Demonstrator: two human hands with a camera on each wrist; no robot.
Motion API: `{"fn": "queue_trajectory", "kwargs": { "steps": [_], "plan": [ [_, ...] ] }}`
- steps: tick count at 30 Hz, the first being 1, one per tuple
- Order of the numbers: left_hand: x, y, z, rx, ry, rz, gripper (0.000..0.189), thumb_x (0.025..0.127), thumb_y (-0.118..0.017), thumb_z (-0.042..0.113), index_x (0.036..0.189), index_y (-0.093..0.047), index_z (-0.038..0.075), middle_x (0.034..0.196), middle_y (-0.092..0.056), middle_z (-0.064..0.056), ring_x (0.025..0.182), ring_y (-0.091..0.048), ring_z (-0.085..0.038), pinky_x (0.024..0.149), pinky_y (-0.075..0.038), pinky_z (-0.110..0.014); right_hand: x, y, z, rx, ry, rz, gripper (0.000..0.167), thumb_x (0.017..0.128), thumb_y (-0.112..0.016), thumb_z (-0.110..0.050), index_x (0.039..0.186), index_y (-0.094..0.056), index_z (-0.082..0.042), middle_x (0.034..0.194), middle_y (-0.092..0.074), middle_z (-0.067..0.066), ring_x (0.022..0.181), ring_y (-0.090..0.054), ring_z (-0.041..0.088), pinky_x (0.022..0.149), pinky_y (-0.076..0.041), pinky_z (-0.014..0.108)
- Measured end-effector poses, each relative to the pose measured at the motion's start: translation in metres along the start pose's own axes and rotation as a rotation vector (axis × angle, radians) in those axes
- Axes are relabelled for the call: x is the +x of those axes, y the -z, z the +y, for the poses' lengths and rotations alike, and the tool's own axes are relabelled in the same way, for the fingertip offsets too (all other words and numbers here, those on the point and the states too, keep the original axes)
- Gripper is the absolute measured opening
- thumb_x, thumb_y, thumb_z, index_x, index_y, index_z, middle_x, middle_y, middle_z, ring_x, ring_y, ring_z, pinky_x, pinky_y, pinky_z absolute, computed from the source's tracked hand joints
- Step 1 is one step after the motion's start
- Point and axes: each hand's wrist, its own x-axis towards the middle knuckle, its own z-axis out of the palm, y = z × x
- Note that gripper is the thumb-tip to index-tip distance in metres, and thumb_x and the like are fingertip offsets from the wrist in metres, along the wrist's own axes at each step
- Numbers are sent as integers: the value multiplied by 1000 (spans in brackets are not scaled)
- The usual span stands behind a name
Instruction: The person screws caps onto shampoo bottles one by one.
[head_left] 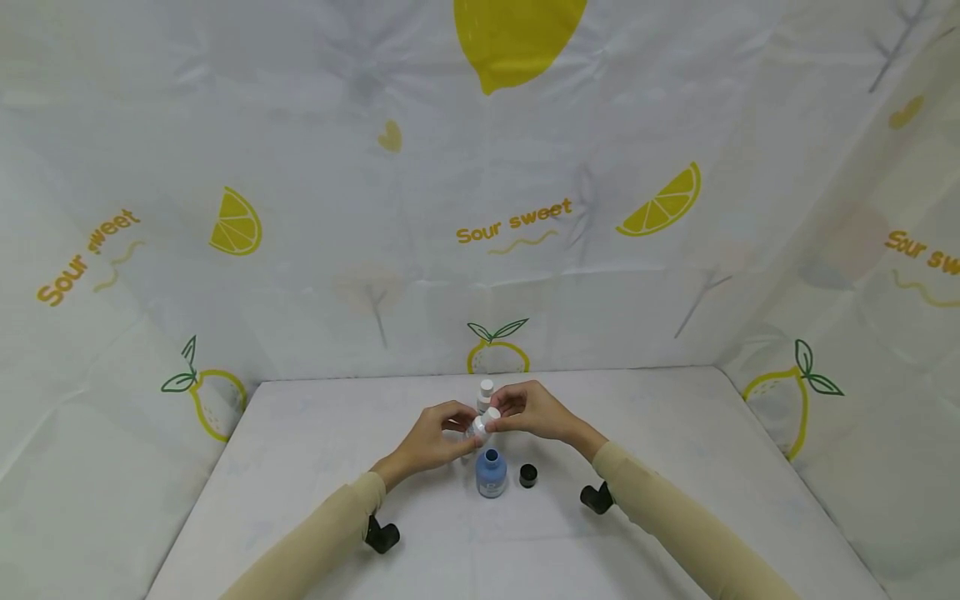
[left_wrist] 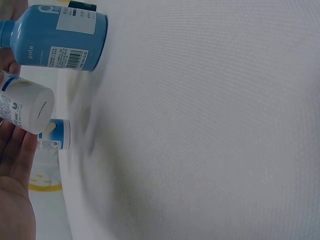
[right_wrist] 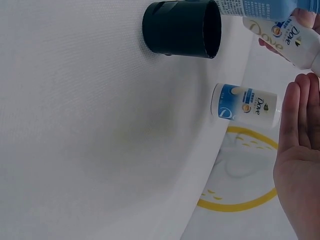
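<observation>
My left hand [head_left: 429,439] grips a small white Dove bottle [left_wrist: 27,105], tilted and raised off the table. The white cap [head_left: 492,413] of that bottle is pinched by the thumb and fingers of my right hand [head_left: 545,413]. Just in front of the hands stands a blue bottle [head_left: 491,476], upright with its mouth uncovered. A black cap [head_left: 528,476] lies to the right of it. Behind the hands another white Dove bottle [right_wrist: 247,106] stands capped, with a blue band near its base.
The white cloth-covered table [head_left: 300,467] ends at a back wall sheet [head_left: 315,317] printed with lemons. Black wrist-camera mounts [head_left: 382,535] stick out from under both sleeves.
</observation>
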Motion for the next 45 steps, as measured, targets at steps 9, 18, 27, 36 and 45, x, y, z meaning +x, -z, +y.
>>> {"fn": "queue_trajectory", "kwargs": {
  "steps": [9,18,27,36,45],
  "plan": [
    [-1,0,0,0,4,-5,34,93,-87,16,122,-74,4,118,-78,-14,104,-77,-18,95,-65,-23,1,-1,1,5,0,-2,24,92,-87,-11,109,-74,0,105,-76,12,91,-71,12,89,-65,24],
    [-2,3,5,6,-22,0,32,93,-86,15,120,-74,3,117,-78,-13,103,-76,-16,94,-67,-26,0,2,1,30,12,-31,30,91,-87,-8,116,-73,1,113,-76,17,96,-73,10,92,-65,24],
    [-2,2,2,3,-28,7,32,93,-87,15,120,-74,3,115,-78,-13,101,-74,-12,92,-67,-27,0,11,2,155,80,-127,46,92,-83,2,136,-69,5,140,-70,30,119,-73,10,111,-61,40],
    [-1,2,3,5,-5,-9,34,93,-87,16,122,-74,4,117,-78,-11,103,-75,-14,95,-66,-26,-1,11,2,177,72,-144,39,94,-80,2,132,-72,6,137,-72,29,121,-76,22,105,-64,31],
    [-2,3,4,11,14,-12,35,93,-87,18,122,-75,3,118,-78,-11,104,-74,-14,96,-65,-23,-1,10,1,157,47,-130,37,94,-82,0,130,-75,3,134,-75,26,119,-77,18,101,-64,26]
  ]
}}
